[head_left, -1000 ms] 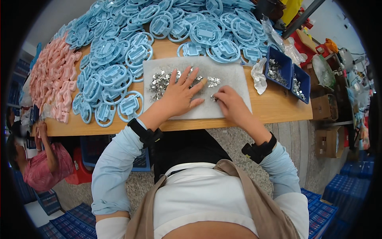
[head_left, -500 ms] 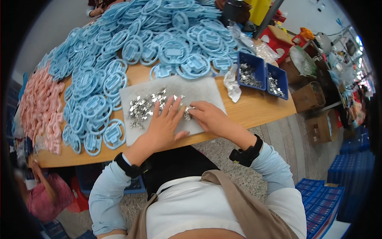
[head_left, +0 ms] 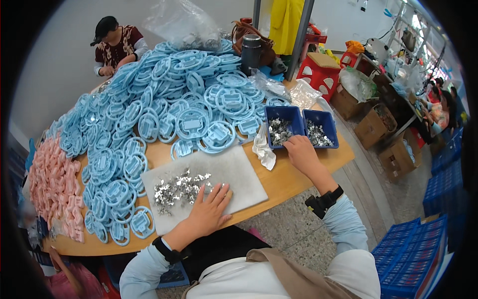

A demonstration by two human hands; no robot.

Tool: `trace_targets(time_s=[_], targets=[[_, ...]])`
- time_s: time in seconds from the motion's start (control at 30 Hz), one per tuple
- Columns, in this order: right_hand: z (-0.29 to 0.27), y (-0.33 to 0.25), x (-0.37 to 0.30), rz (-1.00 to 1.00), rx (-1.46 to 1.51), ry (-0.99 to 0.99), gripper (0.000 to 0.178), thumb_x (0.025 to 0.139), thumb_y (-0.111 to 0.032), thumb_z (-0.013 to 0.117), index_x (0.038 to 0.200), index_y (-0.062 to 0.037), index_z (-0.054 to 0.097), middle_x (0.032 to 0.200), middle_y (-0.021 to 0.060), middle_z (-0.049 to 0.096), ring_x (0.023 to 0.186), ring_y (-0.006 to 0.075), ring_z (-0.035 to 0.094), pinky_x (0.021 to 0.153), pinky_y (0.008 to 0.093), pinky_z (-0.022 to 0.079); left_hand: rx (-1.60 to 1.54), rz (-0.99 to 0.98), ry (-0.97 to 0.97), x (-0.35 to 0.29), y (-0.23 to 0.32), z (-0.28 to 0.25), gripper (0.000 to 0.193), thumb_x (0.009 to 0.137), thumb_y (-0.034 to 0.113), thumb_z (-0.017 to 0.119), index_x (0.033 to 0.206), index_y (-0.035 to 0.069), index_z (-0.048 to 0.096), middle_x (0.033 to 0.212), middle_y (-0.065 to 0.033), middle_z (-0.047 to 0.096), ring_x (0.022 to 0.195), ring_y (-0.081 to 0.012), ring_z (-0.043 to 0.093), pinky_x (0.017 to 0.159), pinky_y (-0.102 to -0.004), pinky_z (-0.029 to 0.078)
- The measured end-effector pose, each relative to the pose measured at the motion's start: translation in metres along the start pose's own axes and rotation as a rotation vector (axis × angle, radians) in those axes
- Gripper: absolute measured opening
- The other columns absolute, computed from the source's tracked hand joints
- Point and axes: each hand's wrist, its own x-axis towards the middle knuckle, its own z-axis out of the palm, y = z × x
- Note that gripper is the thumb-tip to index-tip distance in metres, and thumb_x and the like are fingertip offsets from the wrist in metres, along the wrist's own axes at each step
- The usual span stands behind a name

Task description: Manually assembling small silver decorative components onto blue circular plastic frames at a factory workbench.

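My left hand [head_left: 209, 213] lies flat with its fingers apart on the pale grey mat [head_left: 241, 179]. Its fingertips are beside a loose heap of small shiny metal pieces [head_left: 174, 193]. My right hand [head_left: 301, 153] is at the front right corner of a dark blue bin [head_left: 286, 110] that holds similar metal pieces [head_left: 279, 132]. The fingers of that hand are drawn together, and whatever they hold is too small to make out. A second blue bin [head_left: 326, 119] with more pieces adjoins it on the right. Crumpled white paper [head_left: 264, 149] lies left of the bins.
Light blue round plastic parts [head_left: 191, 124] are heaped across the table [head_left: 294, 179], with pink plastic parts [head_left: 55, 184] at the left. A dark flask [head_left: 251, 52] stands at the back. One person [head_left: 117, 47] sits across the table; another [head_left: 74, 279] is at lower left. Blue crates [head_left: 408, 254] stand right.
My right hand has gone from the metal pieces on the mat to the left blue bin. My left hand stays on the mat by the heap. The view has tilted up, showing the person opposite.
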Motion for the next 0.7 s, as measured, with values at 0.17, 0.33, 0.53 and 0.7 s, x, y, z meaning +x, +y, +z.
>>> trace_targets(time_s=[0.17,0.33,0.53,0.7], targets=[[-0.023,0.012,0.016,0.024,0.204,-0.263,0.023,0.070,-0.010,0.060,0.092,-0.0027,0.062,0.090,0.0126,0.060,0.088,0.0302,0.056,0.079,0.0393,0.044,-0.046,-0.088,-0.060,-0.012,0.002,-0.021,0.069,0.083,0.044,0.052,0.132,0.000,0.031,0.143,-0.0178,0.021,0.133,-0.0334,0.018,0.105,-0.0544,0.010],[-0.027,0.058,0.089,0.118,0.260,0.047,0.030,0.074,-0.020,0.062,0.099,-0.0027,0.061,0.095,0.0162,0.061,0.093,0.0332,0.056,0.083,0.0404,0.044,-0.064,-0.259,-0.014,-0.028,-0.014,-0.050,0.068,0.080,0.041,0.059,0.131,0.002,0.035,0.141,-0.0199,0.022,0.132,-0.0351,0.019,0.104,-0.0551,0.012],[0.049,0.090,0.181,0.185,-0.016,0.079,0.029,0.072,-0.024,0.064,0.094,-0.0047,0.061,0.094,0.0167,0.059,0.090,0.0374,0.055,0.082,0.0425,0.044,-0.151,-0.569,0.071,-0.086,-0.023,-0.073,0.065,0.078,0.034,0.063,0.130,0.004,0.039,0.141,-0.0210,0.021,0.132,-0.0372,0.018,0.105,-0.0528,0.011],[0.084,0.126,0.217,0.399,0.055,-0.065,0.022,0.078,-0.017,0.049,0.087,-0.0056,0.065,0.094,0.0171,0.063,0.090,0.0367,0.059,0.077,0.0451,0.048,-0.218,-0.777,0.159,-0.143,-0.021,-0.076,0.060,0.077,0.030,0.065,0.125,0.003,0.042,0.139,-0.0218,0.025,0.129,-0.0381,0.022,0.104,-0.0534,0.014]])
